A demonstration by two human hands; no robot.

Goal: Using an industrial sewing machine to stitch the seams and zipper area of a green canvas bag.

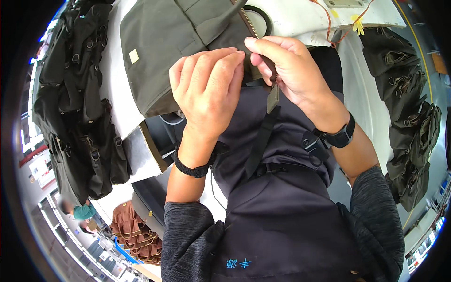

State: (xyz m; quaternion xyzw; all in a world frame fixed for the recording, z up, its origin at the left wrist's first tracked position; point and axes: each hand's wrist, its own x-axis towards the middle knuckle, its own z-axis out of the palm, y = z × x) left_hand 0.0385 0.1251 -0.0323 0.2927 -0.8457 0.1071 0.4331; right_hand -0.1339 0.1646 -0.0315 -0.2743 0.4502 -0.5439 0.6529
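A: Largest first. Noted where?
B: Across the middle and far side: white worktable [293, 19]. Near, centre: dark apron [282, 225] with blue lettering on the front.
A: At the sides?
B: On the left, long heap of dark bags [77, 94] with metal rings. On the right, dark fabric pieces [399, 94] in overlapping bunches. Near left, smaller: bundle of brown pieces [136, 230].
A: And the work in hand?
B: Olive bag [159, 51], far side, left of centre, lying on the worktable, directly beyond both hands.
A: Fingers?
B: Left hand [206, 89] over the near right part of the bag: fingers bent and drawn together, tips hidden in part; cannot tell whether pinching anything. Right hand [300, 70] just beside: thumb and forefinger brought close together, other fingers curled in, closed around a dark strip [268, 65].
A: Smaller still?
B: On the left wrist, black band [190, 167]. Far right, thin orange cord [329, 28]. Along the bag's right edge, brass-toothed zipper [249, 22]. Below the right hand, hanging olive tab [272, 99]. On the bag's left part, pale yellow sticker [134, 56].
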